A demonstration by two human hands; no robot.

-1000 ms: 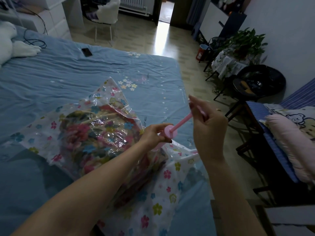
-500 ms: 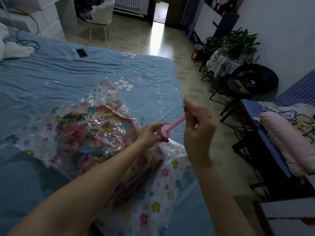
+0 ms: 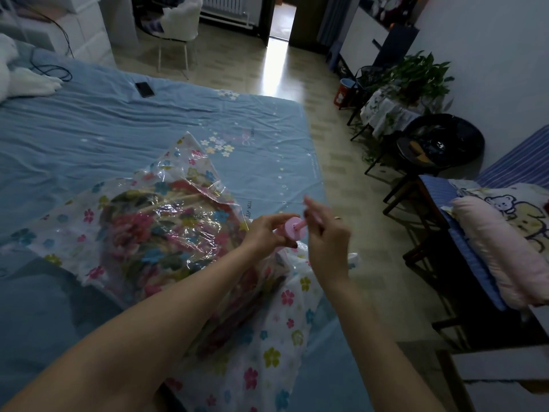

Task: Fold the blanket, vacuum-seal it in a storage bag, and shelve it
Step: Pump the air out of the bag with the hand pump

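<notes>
A clear storage bag (image 3: pixel 279 352) printed with small flowers lies on the blue bed (image 3: pixel 89 138), with a folded floral blanket (image 3: pixel 166 242) inside it. A pink hand pump (image 3: pixel 292 230) stands on the bag near the bed's right edge. My left hand (image 3: pixel 264 233) grips the pump's pink barrel. My right hand (image 3: pixel 325 233) holds the pump's thin pink handle rod, pushed down close to the barrel top.
A black phone (image 3: pixel 145 89) and a white plush toy (image 3: pixel 23 81) lie on the bed's far side. A white chair (image 3: pixel 178 23) stands beyond. To the right are a black round chair (image 3: pixel 442 144), potted plants (image 3: pixel 416 75) and a bench with pink pillows (image 3: pixel 502 251).
My right hand has pushed the pump handle down toward the barrel; the rod showed long a second ago and is now nearly all inside. The left hand keeps its hold on the barrel.
</notes>
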